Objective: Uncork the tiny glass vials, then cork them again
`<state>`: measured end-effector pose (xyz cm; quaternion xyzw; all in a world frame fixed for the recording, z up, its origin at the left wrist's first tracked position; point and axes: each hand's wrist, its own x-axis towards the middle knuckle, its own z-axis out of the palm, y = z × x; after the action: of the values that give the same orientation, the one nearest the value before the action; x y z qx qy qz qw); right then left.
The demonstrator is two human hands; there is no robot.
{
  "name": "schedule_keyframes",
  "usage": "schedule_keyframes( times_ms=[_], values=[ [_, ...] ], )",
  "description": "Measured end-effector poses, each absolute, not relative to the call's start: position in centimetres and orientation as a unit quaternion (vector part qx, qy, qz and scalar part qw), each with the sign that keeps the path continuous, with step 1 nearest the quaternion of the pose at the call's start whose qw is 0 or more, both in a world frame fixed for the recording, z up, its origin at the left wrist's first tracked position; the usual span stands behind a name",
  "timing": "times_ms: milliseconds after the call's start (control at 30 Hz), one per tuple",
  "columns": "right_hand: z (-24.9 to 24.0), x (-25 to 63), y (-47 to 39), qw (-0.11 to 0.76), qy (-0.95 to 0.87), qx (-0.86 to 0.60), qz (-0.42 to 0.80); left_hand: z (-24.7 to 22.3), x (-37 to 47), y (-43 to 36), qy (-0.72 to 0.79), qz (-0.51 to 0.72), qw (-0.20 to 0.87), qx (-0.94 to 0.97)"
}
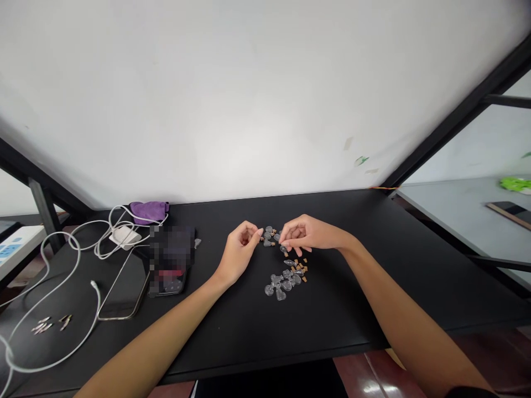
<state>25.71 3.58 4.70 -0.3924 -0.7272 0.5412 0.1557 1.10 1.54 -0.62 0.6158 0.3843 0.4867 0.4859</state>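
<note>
My left hand (240,249) is closed in a pinch beside a group of small clear glass bottles (269,230) with corks in their necks. What its fingertips hold, if anything, is too small to make out. On the other side of the group, my right hand (301,235) has its fingers drawn together at a small glass bottle (283,249), which shows just under the fingertips. Nearer to me lies a pile of clear glass bottles (287,285) of different shapes. Several loose corks (305,270) are scattered along the pile's right edge.
Left on the black table (240,337) are a phone (125,284), a dark blurred-out device (172,257), a white charger (124,236), a looped white cable (77,287), a purple cloth (149,211) and small metallic pieces (42,325). A white wall (249,110) rises behind.
</note>
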Motion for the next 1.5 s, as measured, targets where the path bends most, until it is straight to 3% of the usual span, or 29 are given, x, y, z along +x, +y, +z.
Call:
schedule_keyframes(
  times_ms=[433,700,933,1267,1500],
  values=[
    [4.7,24.1,2.7,0.15,-0.746,-0.405,0.506,-0.7,1.1,1.3,0.422,0.465,0.299,0.719],
    [3.4,22.6,2.6,0.178,-0.799,-0.398,0.414,-0.9,1.0,1.5,0.423,0.459,0.315,0.715],
    [3.7,23.3,3.1,0.214,-0.774,-0.42,0.424,-0.9,1.2,1.3,0.413,0.456,0.322,0.719],
    [5.4,27.8,4.0,0.002,-0.758,-0.394,0.519,-0.2,1.2,0.3,0.337,0.401,0.307,0.794],
    [5.3,27.9,3.9,-0.028,-0.754,-0.392,0.526,0.6,1.1,-0.8,0.261,0.303,0.257,0.88]
  ],
)
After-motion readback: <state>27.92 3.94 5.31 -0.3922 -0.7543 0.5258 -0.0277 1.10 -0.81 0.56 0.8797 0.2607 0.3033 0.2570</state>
